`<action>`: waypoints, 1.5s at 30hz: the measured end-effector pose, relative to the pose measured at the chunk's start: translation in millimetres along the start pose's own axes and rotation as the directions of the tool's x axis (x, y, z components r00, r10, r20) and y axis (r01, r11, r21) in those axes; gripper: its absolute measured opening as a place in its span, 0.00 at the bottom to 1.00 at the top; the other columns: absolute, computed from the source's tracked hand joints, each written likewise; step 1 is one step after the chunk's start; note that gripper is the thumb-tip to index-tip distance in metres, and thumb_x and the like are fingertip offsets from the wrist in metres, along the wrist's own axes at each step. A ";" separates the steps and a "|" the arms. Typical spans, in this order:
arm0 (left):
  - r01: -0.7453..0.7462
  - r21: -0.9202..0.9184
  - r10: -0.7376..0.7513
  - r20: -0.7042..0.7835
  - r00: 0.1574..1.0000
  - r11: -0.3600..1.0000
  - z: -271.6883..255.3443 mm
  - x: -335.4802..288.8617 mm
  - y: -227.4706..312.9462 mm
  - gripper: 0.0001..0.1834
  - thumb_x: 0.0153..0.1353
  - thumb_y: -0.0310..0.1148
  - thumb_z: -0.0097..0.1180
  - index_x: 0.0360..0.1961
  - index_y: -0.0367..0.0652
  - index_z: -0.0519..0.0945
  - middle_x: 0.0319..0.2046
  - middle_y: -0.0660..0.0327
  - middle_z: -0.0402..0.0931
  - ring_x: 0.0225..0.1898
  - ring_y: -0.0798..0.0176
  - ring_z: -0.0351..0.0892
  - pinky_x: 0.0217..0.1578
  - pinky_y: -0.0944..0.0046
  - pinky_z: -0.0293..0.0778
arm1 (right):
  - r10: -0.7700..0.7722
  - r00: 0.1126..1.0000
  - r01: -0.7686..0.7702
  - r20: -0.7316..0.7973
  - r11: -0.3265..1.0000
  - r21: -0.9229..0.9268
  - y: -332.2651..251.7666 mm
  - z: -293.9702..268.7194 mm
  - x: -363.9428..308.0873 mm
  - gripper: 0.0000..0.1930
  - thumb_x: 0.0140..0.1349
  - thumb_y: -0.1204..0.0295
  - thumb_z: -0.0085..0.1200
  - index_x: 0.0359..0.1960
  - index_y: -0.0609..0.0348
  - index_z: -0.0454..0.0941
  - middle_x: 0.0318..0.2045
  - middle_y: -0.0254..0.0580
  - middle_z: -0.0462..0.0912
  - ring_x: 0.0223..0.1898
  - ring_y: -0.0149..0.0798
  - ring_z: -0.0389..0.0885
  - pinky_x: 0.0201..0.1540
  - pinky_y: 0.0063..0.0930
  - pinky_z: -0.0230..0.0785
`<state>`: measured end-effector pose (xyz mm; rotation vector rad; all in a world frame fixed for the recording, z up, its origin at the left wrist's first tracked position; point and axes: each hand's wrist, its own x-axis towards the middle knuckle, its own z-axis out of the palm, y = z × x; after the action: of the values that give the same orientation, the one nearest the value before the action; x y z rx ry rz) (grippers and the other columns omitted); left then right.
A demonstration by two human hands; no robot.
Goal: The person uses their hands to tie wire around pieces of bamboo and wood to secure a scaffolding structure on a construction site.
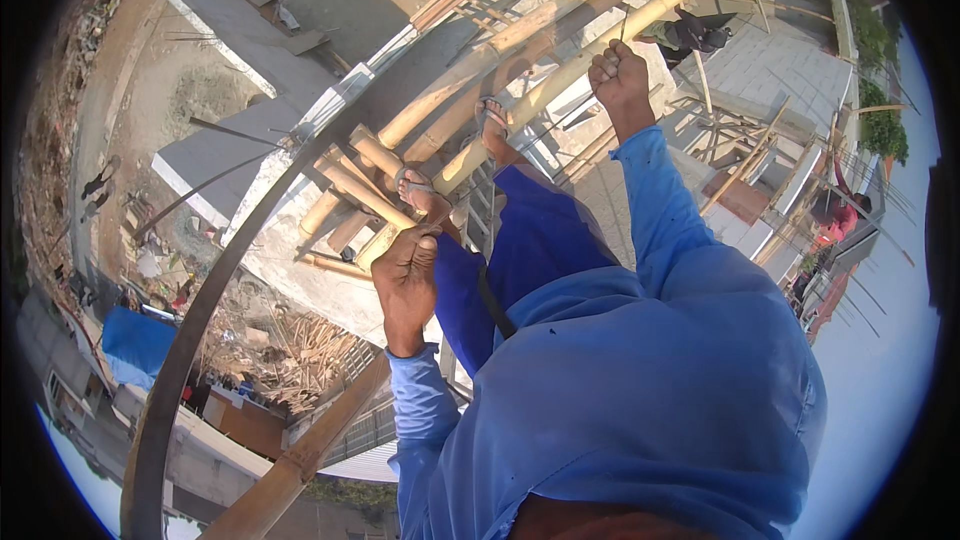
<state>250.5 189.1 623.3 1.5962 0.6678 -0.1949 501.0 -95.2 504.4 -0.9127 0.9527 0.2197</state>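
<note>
My left hand (pixel 406 275) is closed in a fist beside my left knee, above the bamboo pole ends; whatever it grips, if anything, is hidden. Farther off to the right, my right hand (pixel 620 80) is raised and closed around a thin dark rod-like piece (pixel 625 24), whose tip sticks up past the fingers. Behind that hand runs a long yellow bamboo pole (pixel 570 73). My sandalled feet (pixel 418 190) rest on the bamboo, with a second thick bamboo pole (pixel 450 83) alongside.
A long dark curved bar (pixel 222 315) sweeps along my left. A bamboo pole (pixel 300 465) slants up at the lower left. Far below lie broken wood pieces (pixel 300 360) and a blue tarp (pixel 135 347). Concrete walls (pixel 215 30) stand at left; a person in red (pixel 842 220) is at right.
</note>
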 end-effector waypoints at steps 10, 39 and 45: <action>-0.216 0.256 -0.024 0.694 0.719 0.942 48.4 -9.1 -16.0 0.09 0.60 0.33 0.50 0.36 0.39 0.78 0.30 0.49 0.80 0.34 0.45 0.80 0.34 0.57 0.74 | -0.205 0.978 0.199 0.025 0.966 0.166 -54.2 1.1 -9.3 0.07 0.66 0.72 0.36 0.30 0.52 0.64 0.15 0.27 0.57 0.12 0.25 0.53 0.14 0.20 0.49; -0.624 0.342 -0.065 0.904 0.422 0.703 -16.5 7.1 24.6 0.10 0.55 0.35 0.55 0.35 0.44 0.82 0.30 0.52 0.80 0.33 0.55 0.80 0.35 0.60 0.74 | -0.589 0.743 0.649 -0.319 0.515 0.560 -176.7 -97.9 -183.9 0.07 0.66 0.71 0.38 0.42 0.57 0.66 0.18 0.29 0.58 0.12 0.25 0.53 0.12 0.20 0.47; 0.040 -0.222 0.185 0.887 0.423 0.974 -64.2 2.4 90.6 0.10 0.60 0.32 0.56 0.34 0.35 0.80 0.21 0.65 0.74 0.23 0.74 0.68 0.26 0.73 0.64 | -0.597 0.788 0.600 -0.147 0.694 0.398 -188.9 -101.2 -185.7 0.08 0.65 0.70 0.38 0.40 0.56 0.70 0.20 0.31 0.63 0.14 0.28 0.65 0.14 0.22 0.57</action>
<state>283.1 251.2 709.3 1.0531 -0.2619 -0.8413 431.0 -249.1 732.0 -0.7658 0.6192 -0.5459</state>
